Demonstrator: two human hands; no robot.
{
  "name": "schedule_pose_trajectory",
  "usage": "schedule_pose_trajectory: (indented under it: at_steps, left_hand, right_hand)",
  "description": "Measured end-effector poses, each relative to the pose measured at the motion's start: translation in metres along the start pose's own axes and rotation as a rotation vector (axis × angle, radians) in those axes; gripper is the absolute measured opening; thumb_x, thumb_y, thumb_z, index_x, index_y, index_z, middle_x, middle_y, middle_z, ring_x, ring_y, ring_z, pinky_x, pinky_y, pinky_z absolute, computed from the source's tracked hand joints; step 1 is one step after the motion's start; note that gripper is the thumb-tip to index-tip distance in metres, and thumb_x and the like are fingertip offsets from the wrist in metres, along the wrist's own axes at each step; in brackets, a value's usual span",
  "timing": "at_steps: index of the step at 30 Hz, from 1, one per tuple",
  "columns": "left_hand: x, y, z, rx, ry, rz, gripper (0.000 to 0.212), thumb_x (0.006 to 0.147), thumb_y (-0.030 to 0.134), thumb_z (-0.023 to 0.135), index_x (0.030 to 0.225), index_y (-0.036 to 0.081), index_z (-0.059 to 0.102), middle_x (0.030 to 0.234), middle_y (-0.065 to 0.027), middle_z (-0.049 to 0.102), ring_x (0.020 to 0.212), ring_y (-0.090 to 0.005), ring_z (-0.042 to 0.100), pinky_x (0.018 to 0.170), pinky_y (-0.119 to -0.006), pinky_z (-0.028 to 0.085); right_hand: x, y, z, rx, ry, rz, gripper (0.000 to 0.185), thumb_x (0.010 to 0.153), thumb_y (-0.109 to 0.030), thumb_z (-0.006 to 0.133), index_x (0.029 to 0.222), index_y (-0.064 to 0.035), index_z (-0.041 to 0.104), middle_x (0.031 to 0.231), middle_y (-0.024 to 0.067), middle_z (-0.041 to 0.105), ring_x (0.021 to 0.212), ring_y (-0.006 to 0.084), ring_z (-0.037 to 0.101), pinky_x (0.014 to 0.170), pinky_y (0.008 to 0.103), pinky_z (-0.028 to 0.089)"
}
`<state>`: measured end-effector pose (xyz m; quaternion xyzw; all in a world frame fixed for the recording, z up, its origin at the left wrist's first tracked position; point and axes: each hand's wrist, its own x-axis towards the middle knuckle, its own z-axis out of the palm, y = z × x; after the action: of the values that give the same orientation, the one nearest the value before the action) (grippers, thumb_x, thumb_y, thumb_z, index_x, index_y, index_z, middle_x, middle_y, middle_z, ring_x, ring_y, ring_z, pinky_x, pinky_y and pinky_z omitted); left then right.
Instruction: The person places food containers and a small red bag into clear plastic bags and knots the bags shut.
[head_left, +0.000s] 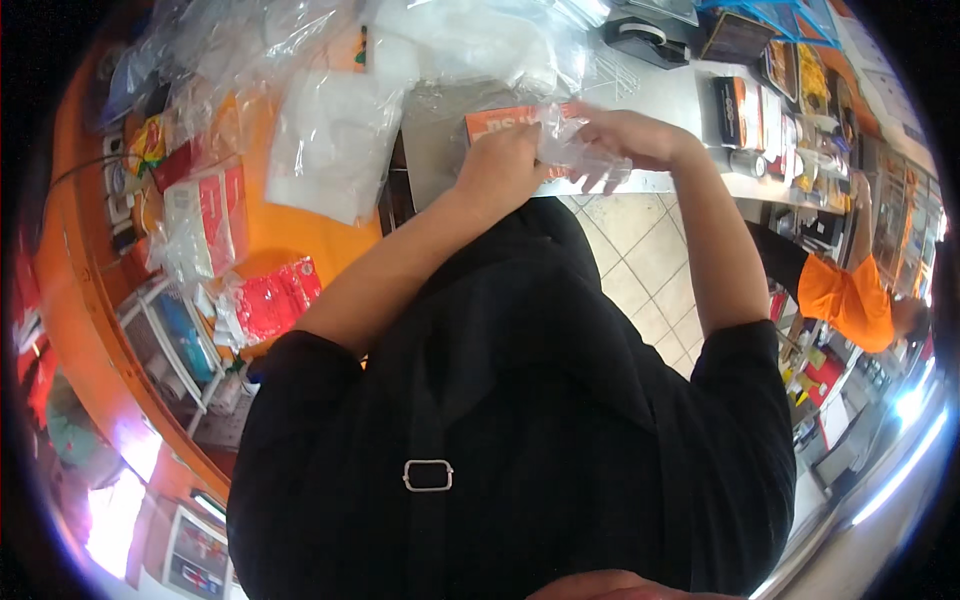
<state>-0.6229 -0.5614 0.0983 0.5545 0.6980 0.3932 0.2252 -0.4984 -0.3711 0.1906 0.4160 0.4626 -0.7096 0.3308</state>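
Note:
An orange printed packet or box (491, 120) lies on the grey counter (435, 154) in front of me, partly covered by my hands and clear plastic. My left hand (502, 161) rests over its near part, fingertips closed at the edge of a crumpled clear plastic bag (559, 142). On the bag's right side is my right hand (611, 142), blurred, with its fingers spread and some plastic across them. Whether the packet lies inside the plastic I cannot tell.
Clear plastic bags (334, 142) cover the left and far side. A black tape dispenser (646, 41) stands at the far right, with boxes (739, 112) and a can (748, 163) nearer. Red packets (277, 300) lie left. A person in orange (847, 300) is at right.

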Motion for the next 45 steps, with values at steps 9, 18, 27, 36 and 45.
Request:
schedule_pose_trajectory:
  at_steps: [9,18,27,36,45]
  left_hand:
    - [-0.008,-0.008,0.008,0.044,0.171,0.19,0.023,0.068,0.004,0.072,0.081,0.008,0.054,0.073,-0.0099,0.062,0.068,-0.0304,0.065,0.061,-0.043,0.051]
    - [-0.006,-0.005,0.005,0.106,0.185,0.28,0.024,0.07,0.01,0.076,0.082,0.008,0.055,0.072,-0.0079,0.061,0.069,-0.028,0.065,0.061,-0.041,0.051]
    - [-0.007,0.014,-0.02,-0.057,-0.044,-0.07,0.028,0.08,0.004,0.069,0.107,0.003,0.07,0.086,-0.0187,0.071,0.079,-0.0353,0.069,0.068,-0.044,0.054]
    - [0.013,0.009,-0.005,-0.282,0.191,-0.376,0.017,0.082,0.008,0.072,0.098,0.001,0.073,0.084,-0.0121,0.075,0.071,-0.0183,0.07,0.066,-0.031,0.053]
    - [0.007,0.012,-0.001,-0.104,0.2,-0.188,0.01,0.082,0.004,0.073,0.087,-0.005,0.072,0.078,-0.0138,0.072,0.063,-0.0165,0.067,0.06,-0.031,0.05]
  right_hand:
    - [0.044,0.088,0.088,0.308,0.493,-0.392,0.03,0.097,-0.02,0.048,0.118,-0.003,0.06,0.077,-0.0034,0.051,0.058,0.0063,0.038,0.05,0.0238,0.029]
    - [0.068,0.066,0.084,0.451,0.772,-0.5,0.024,0.094,-0.017,0.065,0.102,0.0053,0.071,0.094,0.0076,0.07,0.08,0.0128,0.065,0.067,0.0267,0.05]
    - [0.077,0.069,0.086,-0.053,1.132,-0.49,0.022,0.091,-0.025,0.069,0.092,-0.0035,0.074,0.074,0.0145,0.07,0.065,0.0215,0.067,0.063,0.0356,0.052]
    - [0.063,0.063,0.079,-0.96,1.096,-0.537,0.02,0.096,-0.029,0.056,0.091,-0.0112,0.064,0.074,0.0158,0.069,0.07,0.0376,0.069,0.064,0.0494,0.054]
    - [0.078,0.075,0.077,-0.765,1.228,-0.716,0.019,0.095,-0.029,0.057,0.092,-0.0123,0.066,0.077,0.0114,0.071,0.069,0.0335,0.069,0.063,0.0466,0.055]
